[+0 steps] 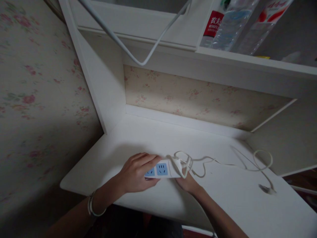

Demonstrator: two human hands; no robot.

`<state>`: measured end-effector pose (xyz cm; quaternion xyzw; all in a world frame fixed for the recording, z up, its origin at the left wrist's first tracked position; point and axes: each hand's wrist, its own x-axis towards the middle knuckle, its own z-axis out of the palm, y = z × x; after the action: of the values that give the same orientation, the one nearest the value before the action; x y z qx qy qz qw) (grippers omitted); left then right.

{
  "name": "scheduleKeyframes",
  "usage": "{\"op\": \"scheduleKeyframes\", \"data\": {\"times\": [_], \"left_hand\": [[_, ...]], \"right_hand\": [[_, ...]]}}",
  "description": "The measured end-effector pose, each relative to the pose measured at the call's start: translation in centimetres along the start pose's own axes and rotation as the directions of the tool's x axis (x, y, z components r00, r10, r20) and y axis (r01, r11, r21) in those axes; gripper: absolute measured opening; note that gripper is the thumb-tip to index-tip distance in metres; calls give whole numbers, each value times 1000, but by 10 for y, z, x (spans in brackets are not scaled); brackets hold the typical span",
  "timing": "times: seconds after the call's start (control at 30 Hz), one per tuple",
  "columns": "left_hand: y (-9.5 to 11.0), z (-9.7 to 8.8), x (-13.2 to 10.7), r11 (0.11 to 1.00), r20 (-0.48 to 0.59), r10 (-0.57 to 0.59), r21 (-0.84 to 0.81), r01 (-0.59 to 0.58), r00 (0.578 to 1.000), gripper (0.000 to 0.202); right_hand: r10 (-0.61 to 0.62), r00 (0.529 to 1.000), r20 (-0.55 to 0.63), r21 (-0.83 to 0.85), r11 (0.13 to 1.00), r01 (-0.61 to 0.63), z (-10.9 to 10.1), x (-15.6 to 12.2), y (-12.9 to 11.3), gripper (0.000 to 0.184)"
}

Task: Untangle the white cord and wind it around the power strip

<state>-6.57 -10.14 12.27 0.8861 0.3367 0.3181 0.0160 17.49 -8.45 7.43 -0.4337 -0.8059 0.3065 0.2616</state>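
Observation:
A white power strip [163, 169] with blue sockets lies on the white desk [138, 138]. My left hand [135, 173] covers its left end, fingers curled over it. My right hand [188, 182] grips the strip's right end from below, where its white cord [198, 162] is bunched in loops. The cord trails right across the desk in a loop to a plug [267, 189] near the right edge. My left wrist wears thin bracelets [92, 205].
A white shelf unit [247, 62] stands over the desk, with plastic water bottles [230, 23] on it. Another white cable [138, 58] hangs down from above. Floral wallpaper [37, 99] covers the wall to the left and behind the desk.

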Motion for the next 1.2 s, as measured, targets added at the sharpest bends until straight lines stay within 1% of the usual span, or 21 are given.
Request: {"op": "scheduleKeyframes", "data": {"times": [0.03,0.1,0.13,0.17,0.27,0.33,0.4,0.5,0.6,0.67,0.77,0.87,0.97,1.03,1.1,1.13,1.2], "left_hand": [[-2,0,1,999,-10,-35,20,35,999,53],[-7,2,4,992,-3,-99,79,99,995,51],[-9,3,5,985,10,-126,116,124,992,50],[-12,5,5,977,25,-148,158,143,989,50],[-18,14,3,952,82,-178,269,150,981,50],[-19,20,0,945,127,-165,305,120,978,51],[-19,23,-3,945,172,-138,319,77,975,51],[-17,23,-5,947,238,-95,321,14,967,54],[-14,19,-4,950,270,-78,313,-10,960,57],[-11,16,-4,955,294,-57,294,-34,954,56],[-5,15,-5,969,322,-2,233,-77,947,54],[-1,16,-7,982,299,2,180,-58,954,52],[0,15,-8,990,273,15,133,-53,962,51],[1,14,-8,992,246,65,93,-90,967,52],[3,12,-8,991,222,96,68,-114,970,53],[4,12,-8,992,215,93,62,-109,972,52],[7,12,-8,996,216,58,56,-71,975,51]], "right_hand": [[30,999,12,-122,992,-28,2,-5,-2,45],[133,990,51,-351,930,-107,4,-16,-8,39],[157,985,74,-449,887,-107,5,-21,-11,37],[151,984,100,-515,854,-79,5,-25,-15,34],[40,990,134,-617,785,52,0,-34,-28,29],[-40,990,137,-649,751,120,-9,-36,-35,29],[-106,984,146,-654,736,176,-21,-33,-40,31],[-160,976,146,-608,764,216,-42,-25,-43,34],[-190,973,128,-529,817,229,-61,-15,-46,37],[-210,966,154,-455,852,258,-70,-7,-49,37],[-227,951,209,-329,900,287,-74,2,-56,36],[-226,954,195,-242,932,270,-71,8,-58,37],[-157,975,160,-114,978,176,-67,12,-52,37],[-66,984,165,54,997,57,-66,15,-45,39],[19,980,200,229,971,-66,-66,16,-38,39],[48,975,218,291,950,-112,-65,17,-36,39],[73,971,226,339,929,-149,-64,17,-35,38]]}}
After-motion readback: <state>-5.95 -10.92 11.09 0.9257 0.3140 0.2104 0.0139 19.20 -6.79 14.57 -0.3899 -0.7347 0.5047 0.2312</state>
